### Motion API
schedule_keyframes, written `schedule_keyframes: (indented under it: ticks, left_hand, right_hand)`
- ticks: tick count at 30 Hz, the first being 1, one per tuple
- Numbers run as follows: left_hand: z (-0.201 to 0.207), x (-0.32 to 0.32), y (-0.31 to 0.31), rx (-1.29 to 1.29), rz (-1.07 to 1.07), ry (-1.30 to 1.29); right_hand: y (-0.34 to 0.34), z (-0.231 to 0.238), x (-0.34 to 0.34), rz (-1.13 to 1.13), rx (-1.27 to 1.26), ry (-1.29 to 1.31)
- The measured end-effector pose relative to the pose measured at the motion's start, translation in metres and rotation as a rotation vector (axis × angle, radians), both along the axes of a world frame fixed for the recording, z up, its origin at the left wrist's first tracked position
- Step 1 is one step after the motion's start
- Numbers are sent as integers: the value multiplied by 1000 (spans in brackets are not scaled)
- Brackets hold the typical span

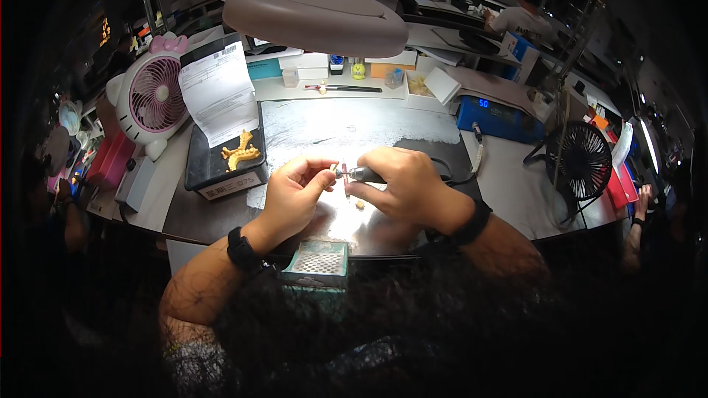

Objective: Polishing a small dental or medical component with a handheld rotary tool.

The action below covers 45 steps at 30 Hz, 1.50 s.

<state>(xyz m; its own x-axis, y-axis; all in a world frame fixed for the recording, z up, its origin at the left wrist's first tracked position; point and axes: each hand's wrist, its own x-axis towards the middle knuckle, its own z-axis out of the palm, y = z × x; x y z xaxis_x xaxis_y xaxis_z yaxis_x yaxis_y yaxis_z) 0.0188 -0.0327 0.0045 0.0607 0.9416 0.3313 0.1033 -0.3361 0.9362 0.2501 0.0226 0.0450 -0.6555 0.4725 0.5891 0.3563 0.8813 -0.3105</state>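
Observation:
Under the lamp, my left hand pinches a small pale piece, perhaps a dental crown, between thumb and fingertips. My right hand grips a dark rotary handpiece, whose tip points left at that piece; whether they touch is too small to tell. A thin reddish-brown stick shows between the hands, and I cannot tell if it lies on the bench or is held. Just below it lies a tiny yellowish piece. Left of my hands, a yellow dental model rests in a black tray.
A wide lamp head hangs over the bench. A pink-and-white fan stands left beside a paper sheet; at right are a blue control unit and a black fan. A green-edged perforated tray sits at the front edge.

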Motion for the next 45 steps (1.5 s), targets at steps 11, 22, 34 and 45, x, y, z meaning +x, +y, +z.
schedule_keyframes:
  ticks: [11, 22, 34, 45]
  left_hand:
    - [4, 8, -4, 88, -105, -81]
    - [3, 7, -5, 96, -130, -100]
    - [3, 7, -4, 81, -144, -107]
    - [2, 8, -4, 93, -144, -112]
  right_hand:
    - [12, 0, 6, -27, 205, 17]
    - [12, -1, 5, -31, 238, 4]
    - [11, 0, 6, -31, 227, -4]
    - [10, 1, 6, -33, 224, -12]
